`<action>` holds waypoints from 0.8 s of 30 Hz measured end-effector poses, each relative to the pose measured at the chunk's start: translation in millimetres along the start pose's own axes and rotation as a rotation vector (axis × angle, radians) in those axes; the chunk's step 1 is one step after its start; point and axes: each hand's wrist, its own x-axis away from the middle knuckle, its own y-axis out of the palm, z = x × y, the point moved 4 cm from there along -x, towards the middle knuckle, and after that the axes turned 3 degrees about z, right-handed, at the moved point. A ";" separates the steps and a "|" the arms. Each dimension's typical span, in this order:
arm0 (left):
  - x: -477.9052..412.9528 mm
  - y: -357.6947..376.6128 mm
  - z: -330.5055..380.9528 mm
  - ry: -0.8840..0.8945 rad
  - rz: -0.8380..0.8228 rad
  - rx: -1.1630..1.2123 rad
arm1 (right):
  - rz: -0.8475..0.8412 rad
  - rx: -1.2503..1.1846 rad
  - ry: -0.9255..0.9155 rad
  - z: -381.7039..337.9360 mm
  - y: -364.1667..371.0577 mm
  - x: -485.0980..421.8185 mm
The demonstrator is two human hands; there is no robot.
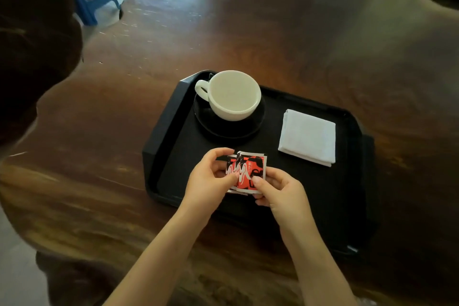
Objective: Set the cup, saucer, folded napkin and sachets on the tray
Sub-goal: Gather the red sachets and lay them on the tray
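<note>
Two sachets [248, 177] we judge light, limp and slippery; left grip [206, 181] and right grip [280, 194] pinch their edges over the tray [313, 196].

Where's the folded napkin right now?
In the head view, the folded napkin lies flat on the right half of the black tray, to the right of the cup and saucer.

Table [323, 32]: dark brown wood slab, glossy, with a wavy, irregular edge. One black tray [165, 129] lay flat directly on it, set askew to the near edge.
</note>
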 end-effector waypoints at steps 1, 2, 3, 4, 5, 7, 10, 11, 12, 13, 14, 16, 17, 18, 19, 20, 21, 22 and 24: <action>-1.9 2.3 0.0 -0.001 -0.007 -0.018 | 0.011 0.000 0.003 1.5 -2.7 -2.2; -3.9 3.8 0.0 -0.004 -0.006 -0.033 | 0.021 -0.002 0.008 3.0 -5.5 -4.2; -5.8 4.2 -0.1 -0.008 0.006 -0.048 | 0.033 -0.004 0.014 4.4 -8.2 -6.3; -7.9 4.0 -0.3 -0.015 0.025 -0.070 | 0.045 -0.003 0.023 5.8 -10.6 -8.1; -9.8 2.9 -0.8 -0.015 0.047 -0.106 | 0.057 0.002 0.033 7.7 -12.7 -9.9; -12.4 0.7 -1.1 0.030 0.082 -0.225 | 0.085 0.030 0.050 12.4 -16.7 -12.9; -11.3 -0.7 0.4 0.136 0.112 -0.433 | 0.137 0.115 0.055 21.4 -19.8 -14.2; -10.1 -0.8 1.0 0.168 0.127 -0.505 | 0.150 0.141 0.057 24.1 -19.7 -13.6; -8.8 -0.9 2.0 0.212 0.149 -0.589 | 0.160 0.167 0.051 25.3 -19.4 -12.3; -7.8 -0.2 3.5 0.266 0.169 -0.673 | 0.169 0.196 0.038 25.8 -19.3 -11.5; -7.4 -0.2 4.1 0.312 0.179 -0.741 | 0.173 0.221 0.027 26.9 -17.4 -11.1; -6.8 -0.2 4.3 0.349 0.155 -0.794 | 0.183 0.253 -0.004 26.1 -17.2 -8.6; -6.6 -0.7 3.8 0.347 0.127 -0.797 | 0.184 0.255 -0.014 25.5 -17.6 -7.1; -6.6 -2.0 3.0 0.341 0.094 -0.792 | 0.181 0.252 -0.015 25.4 -17.6 -6.1; -7.2 -3.3 2.0 0.336 0.055 -0.787 | 0.176 0.243 -0.014 26.0 -17.5 -5.3; -7.4 -4.4 1.4 0.339 0.012 -0.793 | 0.168 0.227 -0.013 26.9 -17.3 -4.7; -7.5 -5.7 0.9 0.346 -0.030 -0.815 | 0.157 0.207 -0.008 27.5 -16.5 -4.3; -7.4 -6.8 0.3 0.356 -0.065 -0.844 | 0.145 0.188 0.001 27.6 -15.0 -4.1; -7.5 -7.6 0.2 0.368 -0.095 -0.890 | 0.124 0.152 0.024 27.4 -12.1 -5.0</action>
